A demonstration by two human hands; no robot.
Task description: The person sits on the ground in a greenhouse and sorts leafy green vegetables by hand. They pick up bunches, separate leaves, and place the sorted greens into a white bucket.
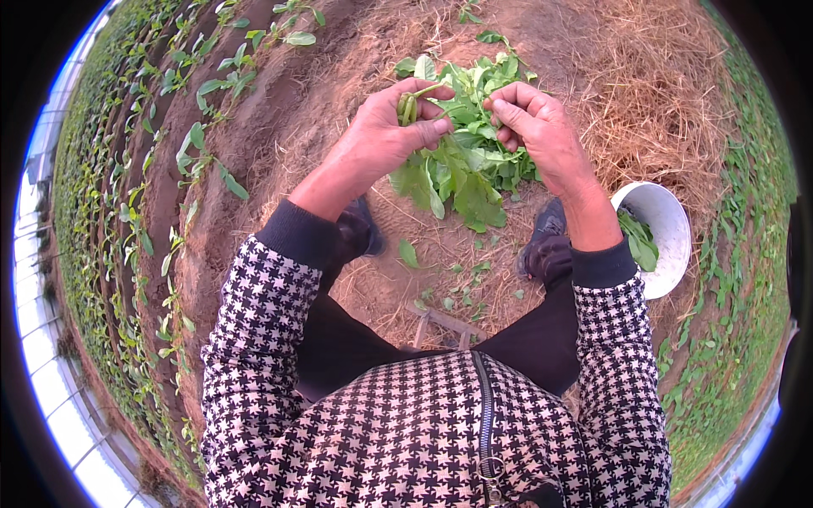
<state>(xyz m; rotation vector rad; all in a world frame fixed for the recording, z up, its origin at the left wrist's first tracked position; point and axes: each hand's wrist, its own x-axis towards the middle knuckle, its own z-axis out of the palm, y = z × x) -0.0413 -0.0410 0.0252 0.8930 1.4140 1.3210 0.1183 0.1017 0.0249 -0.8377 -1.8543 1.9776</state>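
My left hand [406, 120] is closed around the pale stems of a small bunch of leafy greens [460, 187]. The leaves hang below its fingers, and the stem ends stick up by the thumb. To the right of the bunch is my right hand [533, 124], thumb bent against the curled fingers. Whether a small piece of stem is pinched there is hidden. A heap of cut leafy greens [486, 79] lies on the soil beyond and beneath both hands, partly covered by them and the held bunch.
A white bucket [670, 244] with some leaves inside stands by my right forearm. Dry straw [660, 95] covers ground at upper right. Rows of young plants [197, 140] grow at left. Loose leaf scraps [409, 254] lie between my shoes; a wooden frame [444, 320] shows below me.
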